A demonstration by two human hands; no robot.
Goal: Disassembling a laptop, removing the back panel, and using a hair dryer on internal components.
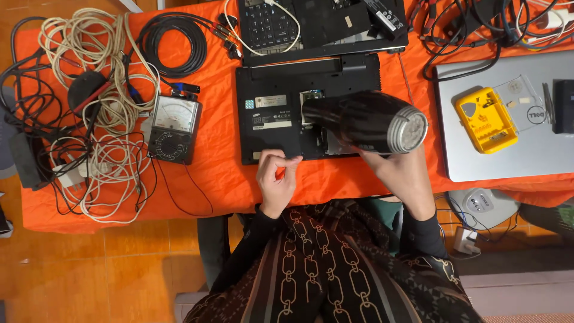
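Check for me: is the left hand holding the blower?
No, the left hand rests at the laptop's near edge, while the right hand holds the blower.

Single head-worn view, looking almost straight down from above the wearer's own torso and patterned sleeves at the bottom edge. Close enough to fill the frame with the orange-covered table [209, 179], from the coiled cables [101, 107] at left to the silver laptop [508, 155] at right, tiled floor visible lower left. No second view, so no shared area.
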